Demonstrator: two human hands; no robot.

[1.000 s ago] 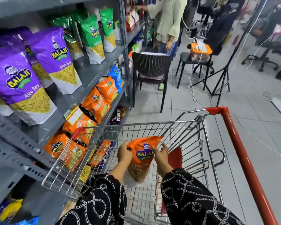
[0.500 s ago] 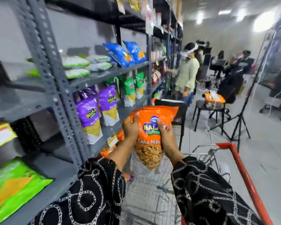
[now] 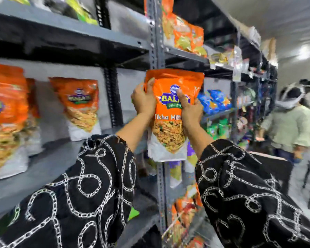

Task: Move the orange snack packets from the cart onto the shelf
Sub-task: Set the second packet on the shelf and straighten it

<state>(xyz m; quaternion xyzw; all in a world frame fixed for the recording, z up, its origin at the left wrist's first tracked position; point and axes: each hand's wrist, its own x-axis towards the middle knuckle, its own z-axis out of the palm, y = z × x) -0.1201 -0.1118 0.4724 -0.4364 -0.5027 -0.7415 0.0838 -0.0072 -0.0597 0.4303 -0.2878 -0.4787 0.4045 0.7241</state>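
The glossy orange foil snack packet (image 3: pixel 174 111) hangs upright, long axis vertical, in front of the grey steel upright, clamped between both hands: left hand (image 3: pixel 144 102) on its near edge, right hand (image 3: pixel 191 110) with fingers (image 3: pixel 180 95) pressed across the logo. The open grey metal shelf (image 3: pixel 48 167) lies toward nine o'clock, so the left hand leads.
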